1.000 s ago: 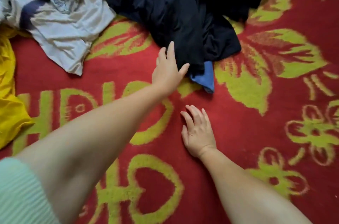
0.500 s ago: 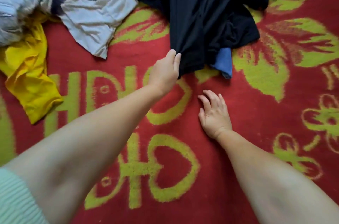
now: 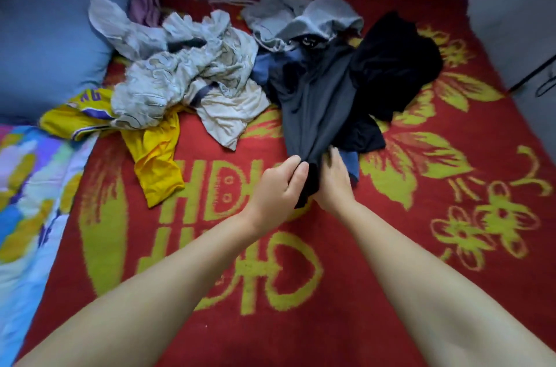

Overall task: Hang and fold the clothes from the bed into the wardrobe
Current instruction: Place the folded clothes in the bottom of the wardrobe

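right hand [image 3: 332, 183] rose to dark garment [image 3: 319, 105] | left hand [image 3: 278, 186] pinches hem | right grip unclear

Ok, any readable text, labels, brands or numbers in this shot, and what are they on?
"NG": purple letters on the yellow jersey, the end of a word; the rest is folded under the pale clothes.
Red blanket: large yellow woven characters near the hands; they look like "HD" and "OH", but I cannot read them for certain.
Dark garment: no label visible.
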`<action>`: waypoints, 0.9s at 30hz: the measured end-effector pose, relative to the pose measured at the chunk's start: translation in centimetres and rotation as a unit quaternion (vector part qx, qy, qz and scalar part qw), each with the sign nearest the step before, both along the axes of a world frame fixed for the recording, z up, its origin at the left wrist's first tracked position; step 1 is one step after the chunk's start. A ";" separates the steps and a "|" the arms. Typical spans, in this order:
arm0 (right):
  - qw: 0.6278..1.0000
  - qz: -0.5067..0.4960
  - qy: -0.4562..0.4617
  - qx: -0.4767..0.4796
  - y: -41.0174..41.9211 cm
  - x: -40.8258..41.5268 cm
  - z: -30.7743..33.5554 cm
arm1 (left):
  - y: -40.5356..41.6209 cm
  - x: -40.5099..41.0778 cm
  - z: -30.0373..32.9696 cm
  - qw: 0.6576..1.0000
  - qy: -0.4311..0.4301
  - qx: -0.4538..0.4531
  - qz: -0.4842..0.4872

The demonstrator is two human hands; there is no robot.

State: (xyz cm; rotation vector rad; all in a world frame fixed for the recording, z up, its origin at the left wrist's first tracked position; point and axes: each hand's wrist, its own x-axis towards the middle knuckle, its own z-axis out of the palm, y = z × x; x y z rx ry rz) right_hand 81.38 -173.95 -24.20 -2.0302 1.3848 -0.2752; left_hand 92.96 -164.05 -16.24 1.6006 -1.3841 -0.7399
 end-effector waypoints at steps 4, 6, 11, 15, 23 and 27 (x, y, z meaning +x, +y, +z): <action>0.993 -0.017 -0.104 0.044 1.3 0.8 6.9 | 3.1 1.3 5.7 0.998 0.016 -0.054 0.006; 0.993 0.017 -0.111 0.026 1.8 0.9 11.3 | 3.9 2.7 8.5 0.997 0.009 -0.077 0.026; 0.969 -0.006 -0.229 -0.095 0.3 1.6 20.7 | 3.6 4.9 15.0 0.991 -0.009 -0.122 0.063; 0.943 0.084 -0.308 0.093 1.8 2.8 28.3 | 2.3 5.7 20.4 0.981 0.012 -0.172 0.085; 0.863 0.024 -0.465 0.196 4.3 6.3 36.1 | 2.2 7.9 22.9 0.954 0.294 -0.059 -0.026; 0.871 -0.142 -0.462 0.087 1.2 6.0 40.0 | 5.8 7.9 16.2 0.926 0.229 0.197 -0.225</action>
